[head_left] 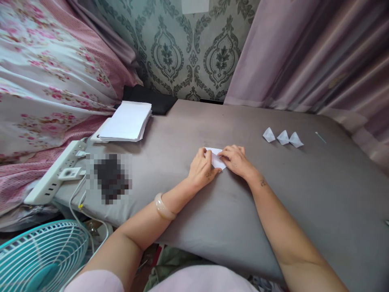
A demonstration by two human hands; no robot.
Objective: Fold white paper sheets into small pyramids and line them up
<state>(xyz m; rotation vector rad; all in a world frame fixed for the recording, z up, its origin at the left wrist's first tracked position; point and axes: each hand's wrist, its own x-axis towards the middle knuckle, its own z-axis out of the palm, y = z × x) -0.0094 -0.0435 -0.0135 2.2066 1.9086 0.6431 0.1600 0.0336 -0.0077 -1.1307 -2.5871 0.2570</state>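
Observation:
Between my two hands a small folded sheet of white paper (216, 161) lies on the grey-covered table. My left hand (202, 168) is closed on its left side, thumb along the near edge. From the right, my right hand (235, 159) pinches the paper with bent fingers near its upper right edge. Parts of the paper are hidden under the fingers. Off to the right, a folded white paper piece (269, 135) sits apart from two similar ones, a middle piece (283, 138) and a right piece (296, 140), which stand close together.
A stack of white paper (127, 121) lies at the back left, before a black flat item (152, 99). A power strip (56, 172) with cables runs along the left edge, above a teal fan (45, 255). A thin white stick (320, 137) lies far right. Curtains border both sides.

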